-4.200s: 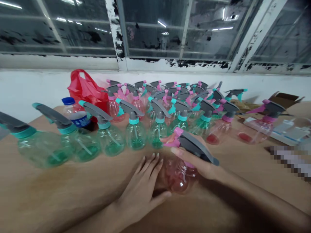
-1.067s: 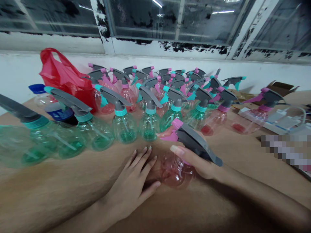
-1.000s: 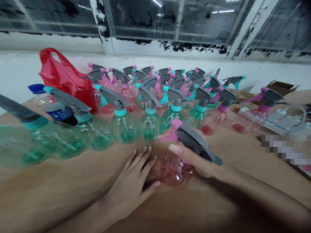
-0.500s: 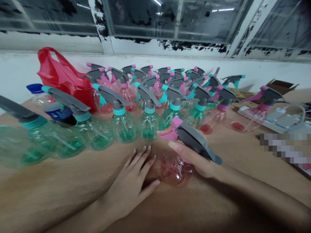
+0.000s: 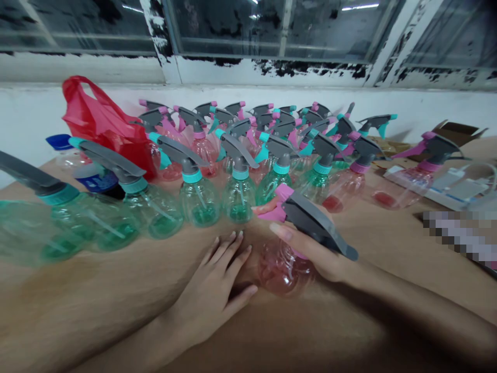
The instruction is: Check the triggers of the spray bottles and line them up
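Observation:
A pink spray bottle [image 5: 285,267] with a grey and pink trigger head [image 5: 310,223] stands on the brown table [image 5: 97,290] just in front of me. My right hand [image 5: 310,248] is wrapped round the trigger head and neck, thumb on the near side. My left hand [image 5: 217,287] rests against the bottle's left side, fingers stretched out and lying together, thumb under the bottle's front. Behind stands a row of green spray bottles [image 5: 200,194] with teal collars.
Several more pink and green spray bottles [image 5: 279,134] crowd the table up to the white wall. A red plastic bag [image 5: 101,124] and a blue-capped water bottle [image 5: 89,176] sit at the left. An open cardboard box [image 5: 460,132] and white packets [image 5: 454,186] lie at the right.
Both hands and the pink bottle have stayed almost in place. Only the view has shifted slightly.

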{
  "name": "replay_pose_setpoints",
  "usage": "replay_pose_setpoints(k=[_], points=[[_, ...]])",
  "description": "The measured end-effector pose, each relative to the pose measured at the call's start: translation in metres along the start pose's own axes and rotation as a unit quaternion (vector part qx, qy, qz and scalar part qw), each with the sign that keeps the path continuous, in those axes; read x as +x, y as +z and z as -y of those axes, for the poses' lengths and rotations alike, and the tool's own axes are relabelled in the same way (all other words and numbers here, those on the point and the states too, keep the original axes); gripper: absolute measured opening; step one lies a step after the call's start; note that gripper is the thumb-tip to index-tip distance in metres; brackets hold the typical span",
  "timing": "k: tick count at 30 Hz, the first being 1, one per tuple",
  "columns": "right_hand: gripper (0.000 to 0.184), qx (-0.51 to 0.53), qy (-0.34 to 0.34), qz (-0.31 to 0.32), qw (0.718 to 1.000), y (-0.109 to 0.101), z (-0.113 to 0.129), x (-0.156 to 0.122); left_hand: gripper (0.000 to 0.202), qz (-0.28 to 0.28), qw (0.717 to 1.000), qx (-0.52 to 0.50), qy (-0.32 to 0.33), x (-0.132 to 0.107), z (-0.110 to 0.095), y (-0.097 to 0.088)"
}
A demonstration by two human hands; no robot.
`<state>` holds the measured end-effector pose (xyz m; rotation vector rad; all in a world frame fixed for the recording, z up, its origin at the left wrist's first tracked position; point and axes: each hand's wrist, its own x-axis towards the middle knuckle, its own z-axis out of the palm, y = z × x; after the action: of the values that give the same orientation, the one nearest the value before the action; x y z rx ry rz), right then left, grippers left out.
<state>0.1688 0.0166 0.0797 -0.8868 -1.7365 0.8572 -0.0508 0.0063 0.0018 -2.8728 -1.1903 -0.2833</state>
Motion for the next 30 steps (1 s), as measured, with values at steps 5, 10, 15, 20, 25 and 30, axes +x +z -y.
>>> replay_pose_setpoints(k=[5, 10, 15, 20, 25, 30], points=[[0.015, -0.003, 0.007, 0.004, 1.000, -0.0002, 0.0009, -0.0005, 0.061, 0.005, 1.000, 0.007, 0.003, -0.0002, -0.0005, -0.0012], [0.016, -0.005, 0.008, 0.010, 1.000, -0.0008, 0.0004, -0.0010, 0.061, -0.004, 1.000, 0.001, -0.001, 0.0000, 0.0000, -0.0003], [0.021, 0.003, 0.002, 0.004, 1.000, 0.0006, -0.0035, -0.0014, 0.061, -0.012, 1.000, -0.009, 0.000, -0.0004, 0.0009, 0.0024], [0.022, 0.003, 0.015, -0.004, 1.000, 0.0020, -0.0045, -0.0025, 0.062, -0.005, 1.000, -0.014, -0.002, -0.0004, 0.0007, 0.0020], [0.021, 0.008, 0.011, -0.010, 1.000, 0.0023, -0.0036, -0.0016, 0.061, 0.002, 1.000, -0.002, -0.001, 0.0004, -0.0008, -0.0002], [0.027, 0.035, -0.002, -0.004, 0.999, 0.0028, -0.0053, -0.0005, 0.061, -0.008, 1.000, -0.001, 0.003, -0.0004, -0.0007, 0.0012]])
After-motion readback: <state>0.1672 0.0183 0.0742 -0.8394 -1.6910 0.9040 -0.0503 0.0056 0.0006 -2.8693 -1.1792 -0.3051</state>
